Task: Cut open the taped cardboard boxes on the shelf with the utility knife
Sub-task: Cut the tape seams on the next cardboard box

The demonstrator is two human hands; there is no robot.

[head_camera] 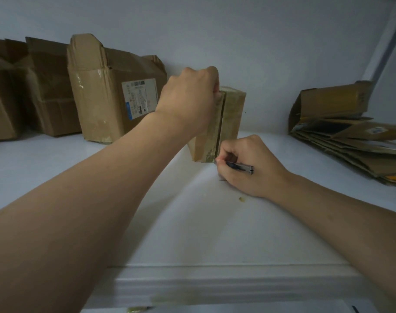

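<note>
The small upright brown taped cardboard box (pixel 224 123) looks light and tippy; left hand (pixel 190 98) grips its top edge, right hand (pixel 244 166) pinches the slim metal utility knife (pixel 240 167) at its base seam.

Both forearms are bare, with no sleeves showing. The left hand (pixel 192 91) and right hand (pixel 246 163) wear no gloves. No rings or watch show.

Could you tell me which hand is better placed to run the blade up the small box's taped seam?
Right. The right hand already grips the utility knife at the seam's foot; the left hand steadies the small box.
</note>
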